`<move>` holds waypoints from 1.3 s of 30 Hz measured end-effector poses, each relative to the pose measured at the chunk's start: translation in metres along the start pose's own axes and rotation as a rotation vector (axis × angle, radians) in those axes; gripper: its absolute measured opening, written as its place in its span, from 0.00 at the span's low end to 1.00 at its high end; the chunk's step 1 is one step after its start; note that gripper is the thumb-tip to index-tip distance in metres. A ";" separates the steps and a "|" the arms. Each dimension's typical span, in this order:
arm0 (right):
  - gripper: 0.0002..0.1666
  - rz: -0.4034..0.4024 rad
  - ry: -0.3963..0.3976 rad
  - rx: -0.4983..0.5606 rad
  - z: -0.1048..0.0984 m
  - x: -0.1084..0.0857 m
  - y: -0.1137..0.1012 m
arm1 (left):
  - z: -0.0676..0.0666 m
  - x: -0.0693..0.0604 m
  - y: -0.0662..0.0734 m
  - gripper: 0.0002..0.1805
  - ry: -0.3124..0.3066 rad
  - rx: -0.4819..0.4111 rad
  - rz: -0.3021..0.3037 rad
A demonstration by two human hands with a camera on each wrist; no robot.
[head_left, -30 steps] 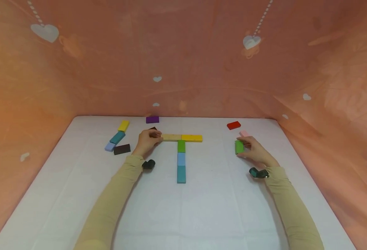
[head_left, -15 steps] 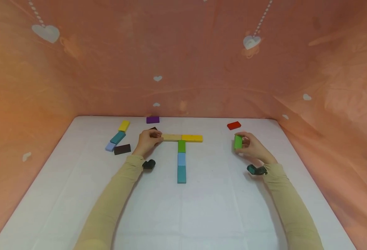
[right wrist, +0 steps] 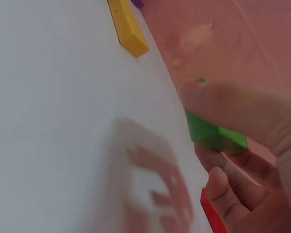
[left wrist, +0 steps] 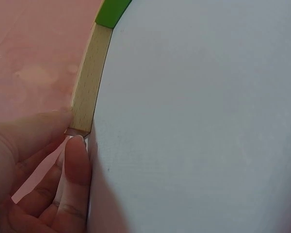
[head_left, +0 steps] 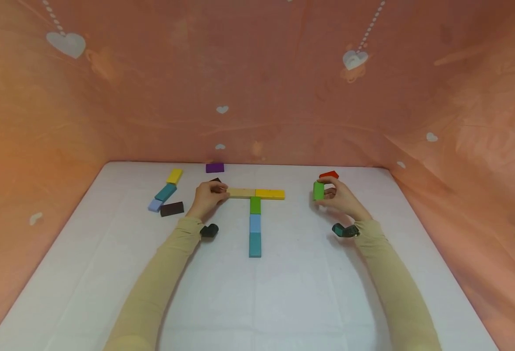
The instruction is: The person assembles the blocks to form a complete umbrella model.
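Observation:
My left hand [head_left: 205, 199] pinches the left end of a plain wooden block [head_left: 241, 193], which lies on the white cloth. In the left wrist view, one finger touches this block's side and another fingertip meets its end. A yellow-orange block [head_left: 270, 194] adjoins it on the right. Below their joint runs a column of a green block [head_left: 255, 205], a light blue block [head_left: 255, 223] and a teal block [head_left: 255, 244]. My right hand [head_left: 344, 200] holds another green block [head_left: 318, 191] between thumb and fingers, raised above the cloth with a shadow below.
Left of my left hand lie a yellow block [head_left: 175, 176], a teal block [head_left: 165, 193], a pale blue block [head_left: 154, 205] and a dark brown block [head_left: 172, 209]. A purple block [head_left: 215, 167] is at the back edge. A red block [head_left: 329, 174] sits behind my right hand.
My right hand has lifted the green block and carried it left and slightly away. The pink block beside it is no longer visible. My left hand stays at the wooden block's end.

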State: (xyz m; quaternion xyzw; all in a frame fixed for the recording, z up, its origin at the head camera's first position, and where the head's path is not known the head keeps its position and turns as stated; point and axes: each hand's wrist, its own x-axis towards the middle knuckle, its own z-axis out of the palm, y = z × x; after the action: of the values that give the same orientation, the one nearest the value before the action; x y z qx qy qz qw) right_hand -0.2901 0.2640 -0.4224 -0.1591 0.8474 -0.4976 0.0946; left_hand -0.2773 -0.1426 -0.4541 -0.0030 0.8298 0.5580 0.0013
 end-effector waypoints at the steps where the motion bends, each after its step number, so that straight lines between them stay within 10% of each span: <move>1: 0.42 -0.011 0.002 -0.012 0.002 0.003 -0.001 | 0.000 0.000 0.000 0.13 0.001 0.002 -0.001; 39: 0.38 0.031 0.067 -0.073 0.058 0.056 0.004 | 0.003 0.000 0.000 0.12 0.015 -0.030 -0.010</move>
State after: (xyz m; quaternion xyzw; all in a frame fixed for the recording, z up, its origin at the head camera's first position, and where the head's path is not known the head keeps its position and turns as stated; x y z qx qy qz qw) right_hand -0.3240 0.1983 -0.4541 -0.1326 0.8701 -0.4699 0.0678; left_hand -0.2774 -0.1403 -0.4550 -0.0114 0.8213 0.5704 -0.0020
